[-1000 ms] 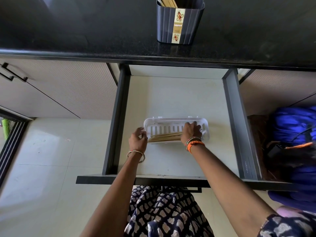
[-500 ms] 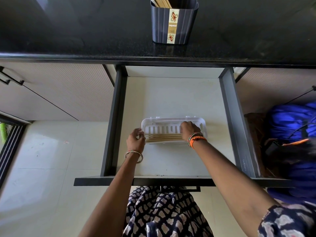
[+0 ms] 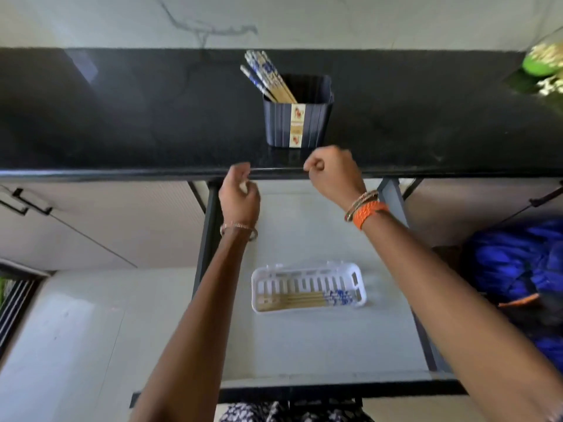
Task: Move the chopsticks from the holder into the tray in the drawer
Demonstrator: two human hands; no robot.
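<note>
Several chopsticks (image 3: 268,79) stand tilted in the dark holder (image 3: 297,121) on the black countertop (image 3: 122,117), just beyond the right hand (image 3: 333,175) and a little to its left. That hand hangs over the counter's front edge with its fingers curled loosely and nothing in them. The left hand (image 3: 239,194) sits beside it, lower and nearer the person, at the counter edge; its fingers are also curled and hold nothing that can be seen. More chopsticks (image 3: 304,300) lie flat in the white tray (image 3: 307,271) in the open drawer (image 3: 320,345), well below both hands, between the two forearms. A blue bag (image 3: 518,263) lies to the right of the right forearm.
</note>
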